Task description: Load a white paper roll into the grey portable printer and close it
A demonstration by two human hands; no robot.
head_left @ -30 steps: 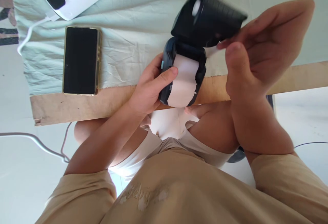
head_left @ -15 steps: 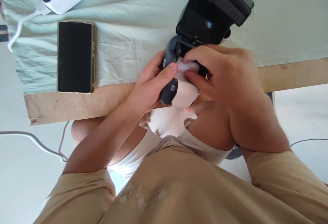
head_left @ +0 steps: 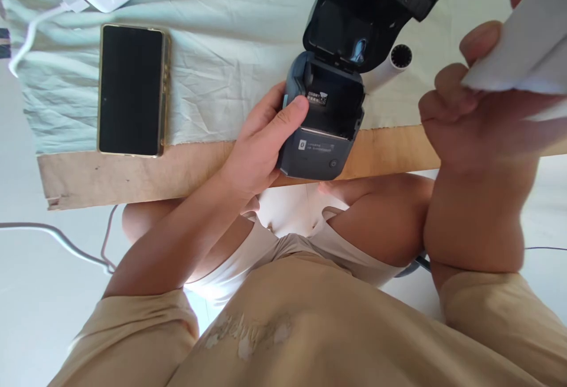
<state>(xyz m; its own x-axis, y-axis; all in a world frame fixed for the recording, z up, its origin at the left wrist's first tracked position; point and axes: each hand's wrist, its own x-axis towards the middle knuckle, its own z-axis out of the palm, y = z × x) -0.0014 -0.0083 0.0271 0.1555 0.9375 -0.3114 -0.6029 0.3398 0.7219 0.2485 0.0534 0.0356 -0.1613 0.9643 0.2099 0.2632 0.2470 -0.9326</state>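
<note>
Small dark grey plastic label printer (head_left: 319, 133) sits at the near edge of the wooden tabletop (head_left: 133, 177), lid (head_left: 354, 26) hinged open and tilted away from the person, paper bay empty. Long axis runs from the person toward the far side; front panel faces the person.

Left hand (head_left: 261, 145) clamps the printer's left flank, thumb over the bay rim. Right hand (head_left: 476, 118), raised right of the printer, pinches white paper (head_left: 525, 56).

Risk: printer overhangs the edge, one-sided grip, so a push could tip it into the lap. White roll core (head_left: 390, 68), right of the lid, could roll.

Black smartphone (head_left: 130, 90) well left of the printer, on pale green cloth (head_left: 221, 38).
</note>
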